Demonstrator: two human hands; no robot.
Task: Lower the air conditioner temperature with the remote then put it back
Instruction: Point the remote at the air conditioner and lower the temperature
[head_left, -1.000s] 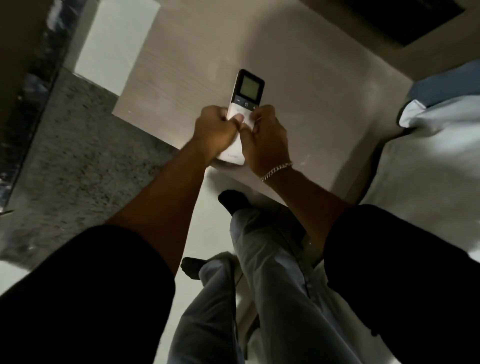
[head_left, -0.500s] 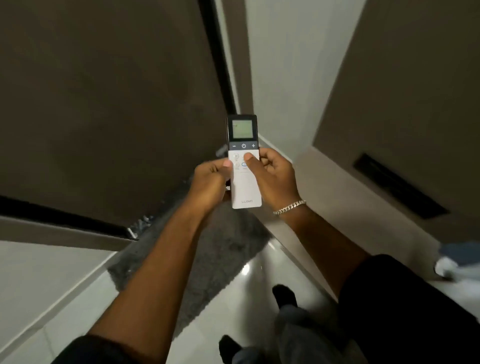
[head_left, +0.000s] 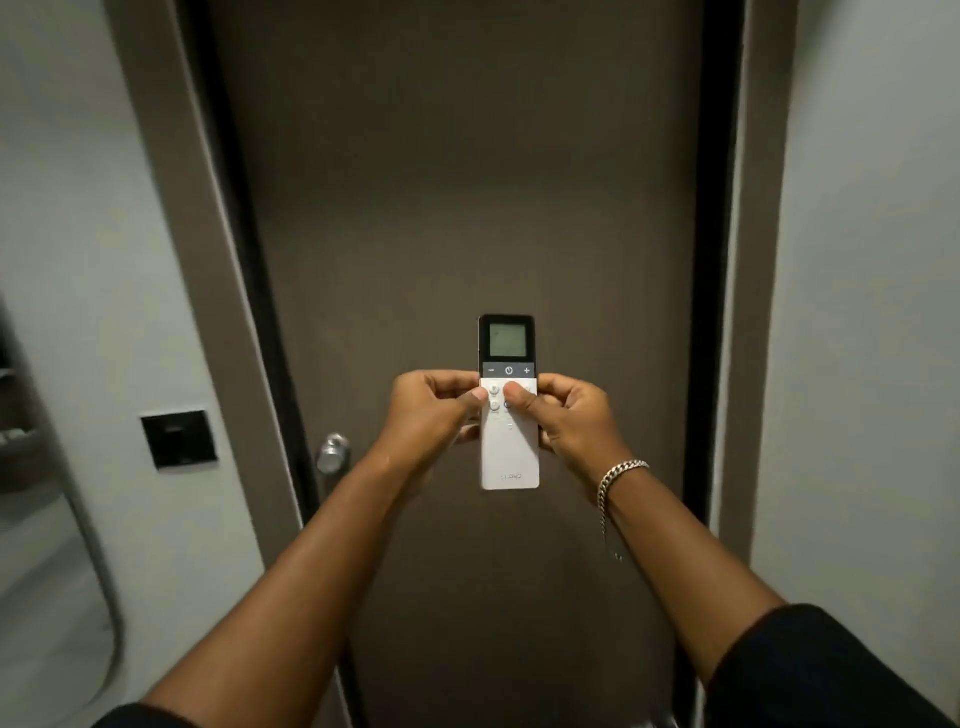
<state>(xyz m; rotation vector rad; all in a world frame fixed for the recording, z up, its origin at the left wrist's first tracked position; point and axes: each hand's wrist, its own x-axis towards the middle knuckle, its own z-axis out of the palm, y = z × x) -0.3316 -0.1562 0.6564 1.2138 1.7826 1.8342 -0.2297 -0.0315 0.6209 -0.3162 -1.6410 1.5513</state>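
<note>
Here the remote (head_left: 509, 447) stands upright between both hands' grip

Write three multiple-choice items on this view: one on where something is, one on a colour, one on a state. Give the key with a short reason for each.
1. Where is the door knob relative to the remote?
A. Lower left of it
B. Directly above it
C. To its right

2. What colour is the lower body of the remote?
A. Red
B. White
C. Blue

3. How is the remote held?
A. Lying on a table
B. In the left hand only
C. Upright between both hands

Key:
1. A, the metal knob sits on the door to the lower left of the remote.
2. B, below the dark screen and button strip the casing is white.
3. C, the left hand and right hand grip its sides, both thumbs on the buttons.
</note>
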